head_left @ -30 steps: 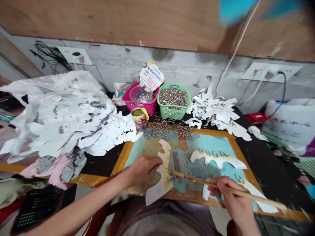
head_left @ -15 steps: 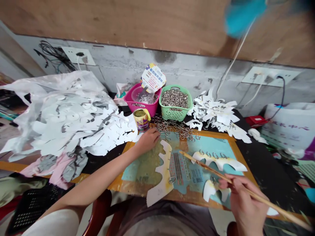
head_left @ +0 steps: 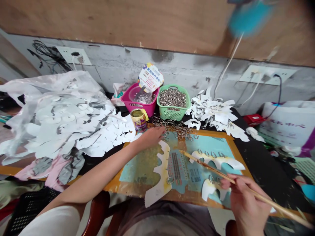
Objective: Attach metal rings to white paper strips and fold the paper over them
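Note:
My right hand is closed around a long thin wooden stick. The stick's tip is over the board, near a white curved cutout with several metal rings along its upper edge. Below that, another white cutout carries rings and lies partly behind my hand. My left hand reaches over the left side of a heap of loose metal rings; its fingertips are bent down and partly hidden. Between the hands lies a yellow-stained white cutout with one ring on it.
An open tin stands behind my left hand. A pink basket and a green basket of rings are against the wall. White cutouts pile up in a plastic bag at left and in a heap at right.
My left hand has moved right, farther over the loose rings. The right hand and stick keep about the same place, while the whole view shifts slightly left.

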`<state>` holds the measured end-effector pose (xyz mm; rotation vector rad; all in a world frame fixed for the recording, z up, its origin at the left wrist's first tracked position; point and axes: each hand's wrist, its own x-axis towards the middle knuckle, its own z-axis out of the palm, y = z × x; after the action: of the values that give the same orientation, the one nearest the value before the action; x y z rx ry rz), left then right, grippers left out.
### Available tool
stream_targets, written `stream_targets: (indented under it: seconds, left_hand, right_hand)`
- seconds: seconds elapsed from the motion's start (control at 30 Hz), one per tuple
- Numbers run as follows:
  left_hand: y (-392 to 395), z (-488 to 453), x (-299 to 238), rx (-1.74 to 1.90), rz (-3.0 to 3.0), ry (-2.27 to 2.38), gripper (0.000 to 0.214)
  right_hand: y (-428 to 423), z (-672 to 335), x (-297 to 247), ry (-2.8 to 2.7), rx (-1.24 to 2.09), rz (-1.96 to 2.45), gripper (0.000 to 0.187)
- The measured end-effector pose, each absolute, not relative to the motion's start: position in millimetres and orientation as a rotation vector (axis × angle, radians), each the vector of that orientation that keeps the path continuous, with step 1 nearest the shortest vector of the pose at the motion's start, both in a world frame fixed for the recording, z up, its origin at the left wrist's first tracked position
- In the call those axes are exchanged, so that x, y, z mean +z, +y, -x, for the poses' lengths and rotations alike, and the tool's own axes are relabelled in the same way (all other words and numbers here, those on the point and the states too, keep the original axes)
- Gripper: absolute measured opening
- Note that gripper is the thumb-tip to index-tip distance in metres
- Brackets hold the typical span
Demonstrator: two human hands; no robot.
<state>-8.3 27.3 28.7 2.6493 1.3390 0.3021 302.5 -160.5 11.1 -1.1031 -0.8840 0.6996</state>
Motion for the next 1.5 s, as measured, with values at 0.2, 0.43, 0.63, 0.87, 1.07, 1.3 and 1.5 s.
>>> stream_targets:
  seconds: [0.2,0.43,0.63,0.87,1.07,1.3,1.5]
  left_hand:
    - [-23,6,43,0.215,-2.557,0.953,0.020]
    - [-36,-3,37,0.125,-2.566,1.149,0.020]
    - [-37,-1,18,0.053,-2.548,1.267,0.013]
    - [-39,0,19,0.116,-2.478,1.288,0.014]
    - [-45,-11,25,0.100,-2.397,1.193,0.014]
    - [-51,-18,18,0.088,-2.401,1.153,0.015]
    - [-41,-11,19,0.249,-2.447,1.293,0.011]
  right_hand:
    - [-159,-307,6,-0.863,0.680,1.073,0.008]
    - [-161,-307,8,-0.870,0.689,1.060,0.008]
    - [-160,-307,11,-0.896,0.651,1.072,0.008]
    - [-162,-306,13,-0.853,0.678,1.060,0.008]
    - [-161,-305,12,-0.853,0.679,1.054,0.007]
    - [-161,-306,14,-0.870,0.640,1.071,0.010]
    - [-161,-308,11,-0.873,0.661,1.079,0.010]
